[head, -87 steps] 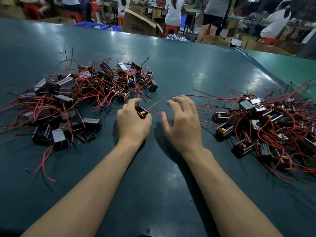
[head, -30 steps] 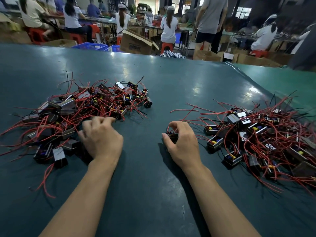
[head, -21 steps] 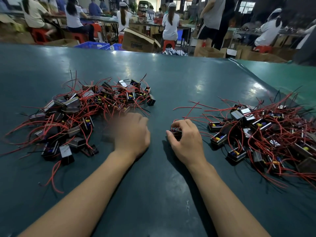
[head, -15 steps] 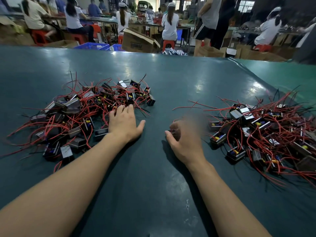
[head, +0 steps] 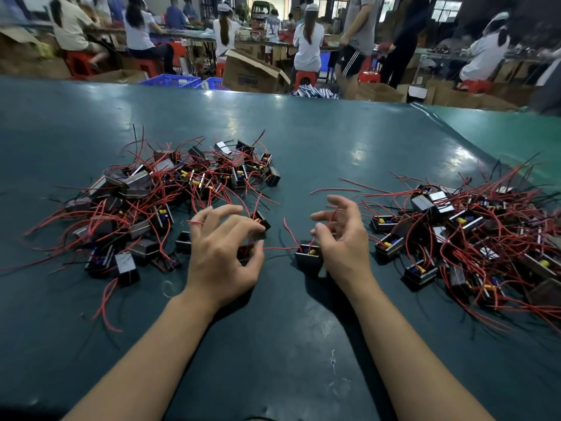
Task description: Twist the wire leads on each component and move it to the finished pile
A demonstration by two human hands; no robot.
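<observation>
Between two heaps of wired parts on the glossy teal table (head: 303,141), the left hand (head: 221,256) curls thumb and fingers round a small black box-shaped component (head: 246,252); the right hand (head: 343,238) pinches a thin red insulated lead (head: 321,235) rising from a second black open-topped component (head: 309,259) resting on the table beside it. Judged best practice: steady the rigid housing, draw the springy leads together, and twist evenly from the base so the slick wires do not unwind

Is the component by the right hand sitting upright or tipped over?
Upright: the component rests flat on the table, open top up, yellow part and red leads showing.
</observation>
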